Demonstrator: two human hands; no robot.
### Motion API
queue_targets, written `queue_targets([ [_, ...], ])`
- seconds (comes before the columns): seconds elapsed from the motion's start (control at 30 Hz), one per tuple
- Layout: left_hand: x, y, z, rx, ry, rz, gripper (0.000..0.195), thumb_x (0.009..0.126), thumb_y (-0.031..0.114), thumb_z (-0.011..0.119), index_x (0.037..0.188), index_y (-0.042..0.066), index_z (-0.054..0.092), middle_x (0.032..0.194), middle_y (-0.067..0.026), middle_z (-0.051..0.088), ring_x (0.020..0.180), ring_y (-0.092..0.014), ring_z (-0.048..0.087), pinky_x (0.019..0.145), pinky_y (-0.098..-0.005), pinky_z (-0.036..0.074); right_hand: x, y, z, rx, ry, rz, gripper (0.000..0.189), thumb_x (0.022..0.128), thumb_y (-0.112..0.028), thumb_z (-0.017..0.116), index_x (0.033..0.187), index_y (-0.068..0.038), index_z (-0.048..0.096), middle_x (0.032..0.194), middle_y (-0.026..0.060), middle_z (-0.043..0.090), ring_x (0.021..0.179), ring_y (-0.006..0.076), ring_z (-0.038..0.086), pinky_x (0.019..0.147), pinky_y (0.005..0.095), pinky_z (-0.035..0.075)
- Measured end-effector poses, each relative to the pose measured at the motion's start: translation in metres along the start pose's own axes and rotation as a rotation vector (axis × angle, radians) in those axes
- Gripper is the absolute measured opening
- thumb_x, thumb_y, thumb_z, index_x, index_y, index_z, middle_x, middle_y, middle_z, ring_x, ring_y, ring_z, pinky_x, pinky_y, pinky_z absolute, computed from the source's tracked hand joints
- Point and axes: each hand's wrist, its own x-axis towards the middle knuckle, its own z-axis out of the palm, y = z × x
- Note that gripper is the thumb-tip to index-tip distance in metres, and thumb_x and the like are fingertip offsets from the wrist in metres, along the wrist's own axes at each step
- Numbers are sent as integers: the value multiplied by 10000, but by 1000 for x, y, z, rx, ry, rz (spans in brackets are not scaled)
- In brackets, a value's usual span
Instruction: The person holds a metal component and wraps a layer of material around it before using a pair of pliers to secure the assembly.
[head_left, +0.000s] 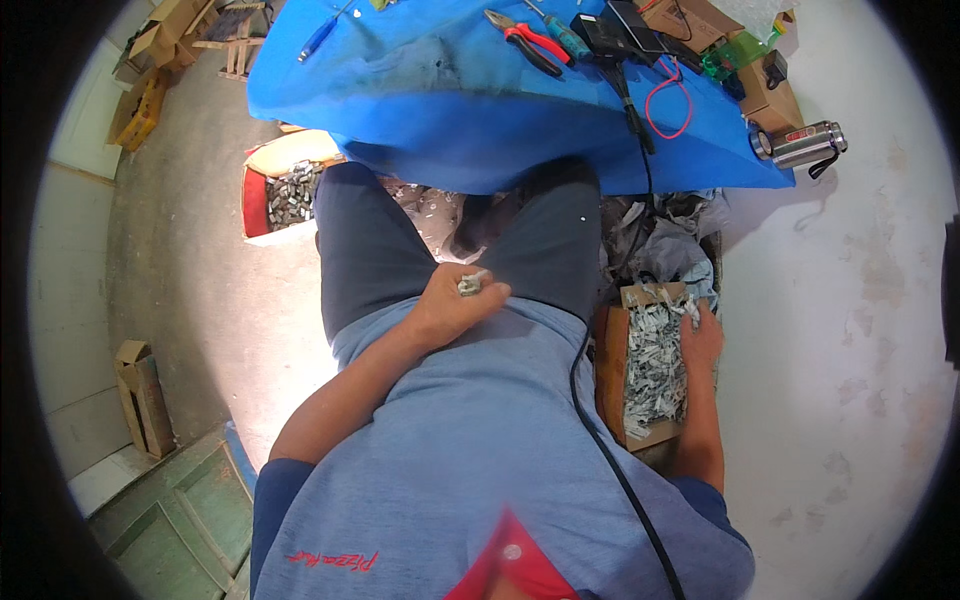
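Observation:
My left hand (456, 304) rests over my lap, its fingers closed around a small bundle of pale strips (471, 283). To my right, a cardboard box (611, 375) is filled with a heap of thin, whitish-grey strips (656, 367); whether they are paper or another material is unclear. My right hand (703, 345) is at the far right corner of this box, with a few pale strips (691, 309) at its fingertips. Its fingers are partly hidden, and I cannot tell how firmly they grip.
Ahead, a blue-covered table (450, 127) bears pliers (529, 41), screwdrivers (319, 39) and black cables (622, 90). A steel flask (806, 145) lies at its right edge. Small metal parts (294, 195) fill a box at left. A black cable (600, 435) runs over my shirt.

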Motion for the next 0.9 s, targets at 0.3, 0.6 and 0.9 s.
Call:
queue_targets([
  [0.3, 7, -6, 0, -58, 7, -128, 331, 889, 220, 632, 639, 132, 434, 599, 51, 419, 536, -44, 333, 486, -235, 258, 57, -139, -17, 797, 51, 40, 295, 907, -213, 632, 1094, 15, 652, 1024, 155, 683, 901, 305, 664, 804, 365, 515],
  [0.6, 7, -12, -12, -110, 49, -174, 314, 871, 254, 641, 630, 123, 488, 591, 70, 445, 536, -29, 362, 482, -240, 273, 174, -319, -79, 796, 437, -540, 276, 837, -164, 670, 1064, -10, 644, 1048, 182, 654, 983, 367, 613, 854, 414, 492],
  [0.9, 10, -18, -19, -205, 85, -175, 269, 863, 257, 639, 667, 114, 524, 613, 62, 466, 545, -36, 375, 488, -247, 292, 277, -372, -58, 660, 212, -620, 292, 848, -221, 643, 1043, -5, 628, 1091, 191, 618, 990, 381, 589, 851, 463, 476],
])
